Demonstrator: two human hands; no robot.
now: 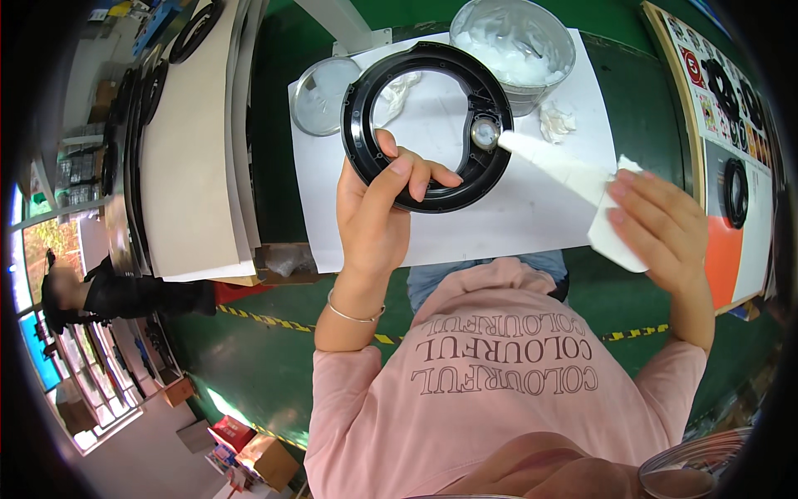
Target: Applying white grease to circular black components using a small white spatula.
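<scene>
Left grip closed on black ring, held over the surface toward its far edge. Right grip pinches white spatula; tip by round insert, contact unclear. Brace ring, keep blade shallow, dab lightly.

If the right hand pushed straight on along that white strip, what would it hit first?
Likely the black ring, near its round metal fitting; the white strip seems to reach its edge, though depth is unclear.
</scene>
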